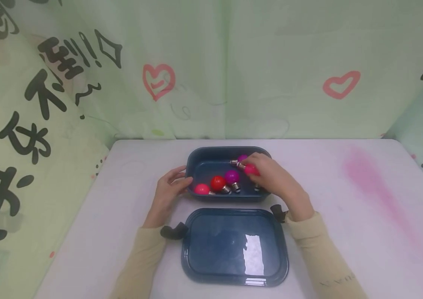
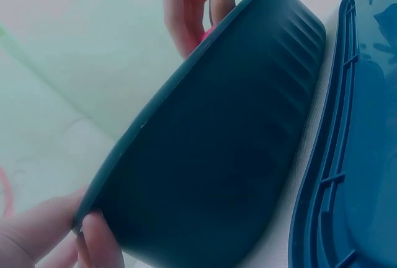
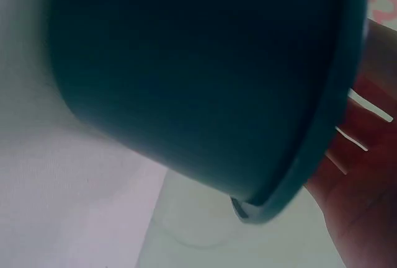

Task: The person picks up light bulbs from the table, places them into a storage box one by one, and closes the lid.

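A dark blue plastic box (image 1: 211,160) stands on the table with several small coloured light bulbs inside. My left hand (image 1: 172,187) pinches the box's left rim between thumb and fingers, as the left wrist view shows close up. Over the right part of the box, my right hand (image 1: 271,174) reaches in and holds a pink bulb (image 1: 251,170) by its round end, its metal screw base pointing left. A red bulb (image 1: 218,183), a purple bulb (image 1: 232,177) and a pinkish-red bulb (image 1: 202,189) lie along the near side. Another purple bulb (image 1: 243,158) is partly hidden behind my right hand.
The matching blue lid (image 1: 219,249) lies flat on the white table (image 1: 346,232), just in front of the box. Black wrist-camera mounts (image 1: 174,231) overlap the lid's upper corners. A green printed cloth (image 1: 264,79) hangs behind the table and along its sides.
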